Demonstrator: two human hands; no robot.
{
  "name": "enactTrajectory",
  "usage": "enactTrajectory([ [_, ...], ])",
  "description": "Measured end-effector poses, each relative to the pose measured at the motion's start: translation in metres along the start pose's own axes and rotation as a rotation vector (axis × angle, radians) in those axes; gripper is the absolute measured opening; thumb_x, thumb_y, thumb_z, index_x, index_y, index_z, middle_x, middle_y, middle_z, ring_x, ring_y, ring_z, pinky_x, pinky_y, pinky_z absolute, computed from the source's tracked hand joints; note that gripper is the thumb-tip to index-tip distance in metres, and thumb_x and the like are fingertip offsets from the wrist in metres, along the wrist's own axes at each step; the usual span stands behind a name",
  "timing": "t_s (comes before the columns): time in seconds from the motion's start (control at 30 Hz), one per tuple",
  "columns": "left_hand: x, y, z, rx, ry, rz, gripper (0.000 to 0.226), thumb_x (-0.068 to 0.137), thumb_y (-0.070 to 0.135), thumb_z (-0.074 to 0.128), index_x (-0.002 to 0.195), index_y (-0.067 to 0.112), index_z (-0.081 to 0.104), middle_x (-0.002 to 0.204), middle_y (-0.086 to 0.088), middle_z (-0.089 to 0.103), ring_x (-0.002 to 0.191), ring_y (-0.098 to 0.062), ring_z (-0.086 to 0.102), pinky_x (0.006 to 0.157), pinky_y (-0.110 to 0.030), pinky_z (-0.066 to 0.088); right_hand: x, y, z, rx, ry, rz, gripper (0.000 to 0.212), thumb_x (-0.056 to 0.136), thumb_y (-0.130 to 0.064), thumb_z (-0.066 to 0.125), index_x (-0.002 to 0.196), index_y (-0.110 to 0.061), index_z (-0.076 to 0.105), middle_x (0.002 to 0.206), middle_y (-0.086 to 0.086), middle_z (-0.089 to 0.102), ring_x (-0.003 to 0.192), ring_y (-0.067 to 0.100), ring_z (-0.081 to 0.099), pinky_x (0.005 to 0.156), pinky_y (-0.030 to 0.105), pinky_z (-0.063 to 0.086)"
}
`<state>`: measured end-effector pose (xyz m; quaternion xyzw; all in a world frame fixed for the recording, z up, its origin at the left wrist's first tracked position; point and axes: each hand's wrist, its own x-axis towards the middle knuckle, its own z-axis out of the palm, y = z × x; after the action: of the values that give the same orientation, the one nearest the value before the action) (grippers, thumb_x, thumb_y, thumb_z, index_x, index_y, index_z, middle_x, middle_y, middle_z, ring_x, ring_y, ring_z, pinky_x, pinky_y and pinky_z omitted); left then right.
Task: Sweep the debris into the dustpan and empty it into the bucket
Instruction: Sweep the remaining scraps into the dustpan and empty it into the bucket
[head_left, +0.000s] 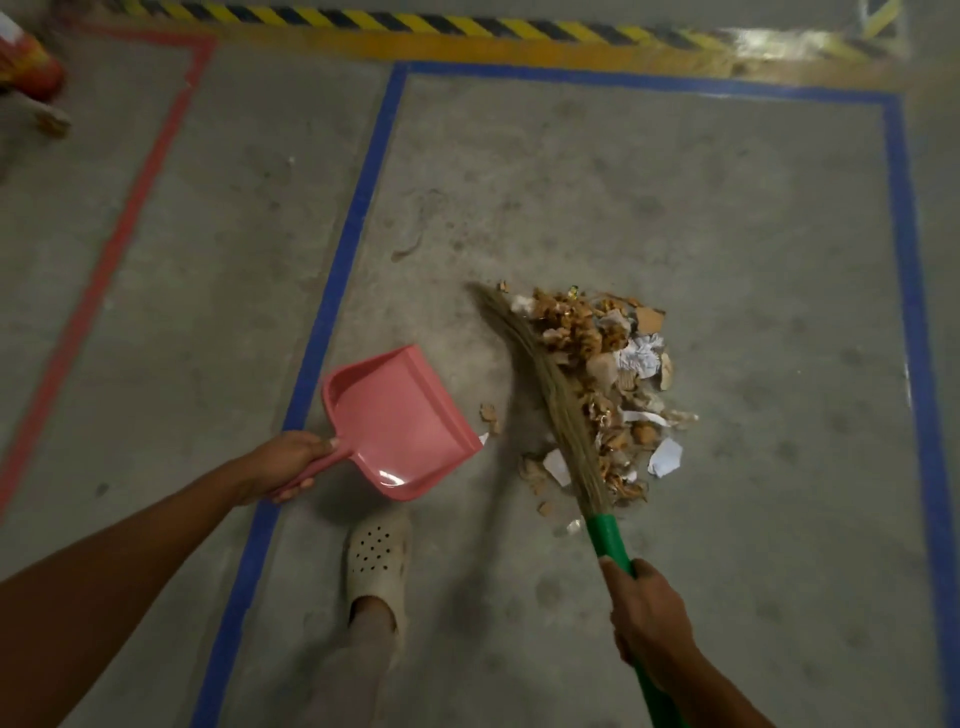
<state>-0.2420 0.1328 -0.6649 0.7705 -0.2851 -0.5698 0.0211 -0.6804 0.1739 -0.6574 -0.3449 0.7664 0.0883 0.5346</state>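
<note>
Pink dustpan (397, 423), gripped by its handle in the left hand (283, 462), sits on the concrete floor (571, 171) inside the blue tape (337, 270). Right hand (649, 618) clasps the broom (550, 400), bristles touching the debris (608, 374) beside the pan.

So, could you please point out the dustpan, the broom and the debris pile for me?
dustpan (400, 421): head view, middle of the pink pan's floor.
broom (569, 431): head view, on the straw bristles above the green handle.
debris pile (582, 332): head view, on brown scraps in its far half.
</note>
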Motion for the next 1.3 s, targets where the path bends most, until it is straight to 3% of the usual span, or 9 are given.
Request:
enactTrajectory([
  [0.17, -0.020, 0.011, 0.044, -0.064, 0.067, 0.004, 0.046, 0.103, 0.044, 0.047, 0.089, 0.002, 0.059, 0.048, -0.007, 0.048, 0.034, -0.015, 0.037, 0.037, -0.018, 0.030, -0.043, 0.032, -0.052, 0.055, 0.063, -0.089, 0.035, 0.095, -0.051, 0.055, 0.088, -0.017, 0.056, 0.072, 0.014, 0.066, 0.052, 0.022, 0.059, 0.046, 0.031, 0.052],
  [0.37, 0.015, 0.037, 0.044, 0.005, 0.057, 0.024, 0.053, 0.102, 0.046, 0.048, 0.101, -0.005, 0.062, 0.051, -0.008, 0.048, 0.035, -0.017, 0.039, 0.038, -0.019, 0.032, -0.030, 0.028, -0.085, -0.003, 0.212, -0.213, 0.039, 0.093, -0.056, 0.054, 0.087, -0.018, 0.058, 0.067, 0.011, 0.065, 0.061, 0.031, 0.064, 0.063, 0.046, 0.057],
  [0.53, 0.080, 0.070, 0.015, 0.094, 0.072, 0.076, 0.054, 0.091, 0.059, 0.059, 0.083, 0.007, 0.065, 0.053, -0.008, 0.049, 0.039, -0.019, 0.044, 0.047, -0.023, 0.036, 0.044, -0.006, -0.111, 0.008, 0.361, -0.179, 0.039, 0.098, -0.053, 0.046, 0.087, -0.017, 0.056, 0.073, 0.012, 0.066, 0.062, 0.029, 0.065, 0.063, 0.045, 0.060],
  [0.63, 0.121, 0.097, -0.003, 0.163, 0.043, 0.084, 0.051, 0.084, 0.063, 0.064, 0.074, 0.014, 0.058, 0.052, -0.007, 0.045, 0.041, -0.018, 0.043, 0.049, -0.023, 0.035, 0.103, -0.026, -0.124, -0.040, 0.436, -0.089, 0.046, 0.100, -0.054, 0.042, 0.094, -0.010, 0.056, 0.074, 0.012, 0.065, 0.056, 0.025, 0.064, 0.048, 0.028, 0.049],
  [0.77, 0.170, 0.133, -0.016, 0.260, -0.028, 0.039, 0.052, 0.088, 0.061, 0.061, 0.104, 0.012, 0.065, 0.052, -0.005, 0.045, 0.038, -0.017, 0.039, 0.043, -0.019, 0.031, 0.168, -0.041, -0.131, -0.166, 0.448, 0.006, 0.048, 0.099, -0.054, 0.044, 0.103, -0.008, 0.056, 0.082, 0.011, 0.063, 0.067, 0.026, 0.066, 0.058, 0.034, 0.057],
  [0.83, 0.188, 0.151, -0.008, 0.291, -0.058, 0.045, 0.049, 0.090, 0.060, 0.059, 0.102, 0.013, 0.062, 0.052, -0.004, 0.044, 0.036, -0.015, 0.036, 0.038, -0.018, 0.029, 0.184, -0.040, -0.121, -0.299, 0.470, -0.018, 0.045, 0.098, -0.054, 0.044, 0.101, -0.011, 0.055, 0.081, 0.009, 0.060, 0.072, 0.026, 0.063, 0.067, 0.038, 0.056],
  [0.97, 0.210, 0.184, 0.031, 0.317, -0.096, 0.100, 0.047, 0.091, 0.060, 0.057, 0.072, 0.019, 0.048, 0.052, -0.003, 0.040, 0.037, -0.013, 0.031, 0.040, -0.016, 0.026, 0.186, -0.027, -0.097, -0.431, 0.505, -0.114, 0.034, 0.101, -0.050, 0.039, 0.097, -0.016, 0.044, 0.068, 0.001, 0.048, 0.057, 0.016, 0.048, 0.049, 0.028, 0.033],
  [1.03, 0.217, 0.192, 0.051, 0.306, -0.105, 0.127, 0.051, 0.093, 0.060, 0.055, 0.064, 0.021, 0.039, 0.052, -0.003, 0.037, 0.036, -0.013, 0.029, 0.040, -0.015, 0.024, 0.183, -0.019, -0.090, -0.494, 0.509, -0.154, 0.034, 0.101, -0.052, 0.038, 0.101, -0.018, 0.044, 0.068, -0.001, 0.050, 0.056, 0.015, 0.050, 0.047, 0.027, 0.035],
  [1.3, 0.217, 0.198, 0.099, 0.265, -0.091, 0.226, 0.045, 0.096, 0.059, 0.052, 0.086, 0.015, 0.054, 0.053, -0.002, 0.038, 0.034, -0.011, 0.032, 0.037, -0.015, 0.027, 0.169, -0.008, -0.077, -0.564, 0.461, -0.219, 0.039, 0.101, -0.056, 0.034, 0.114, -0.021, 0.044, 0.071, -0.004, 0.054, 0.055, 0.011, 0.054, 0.042, 0.024, 0.037],
])
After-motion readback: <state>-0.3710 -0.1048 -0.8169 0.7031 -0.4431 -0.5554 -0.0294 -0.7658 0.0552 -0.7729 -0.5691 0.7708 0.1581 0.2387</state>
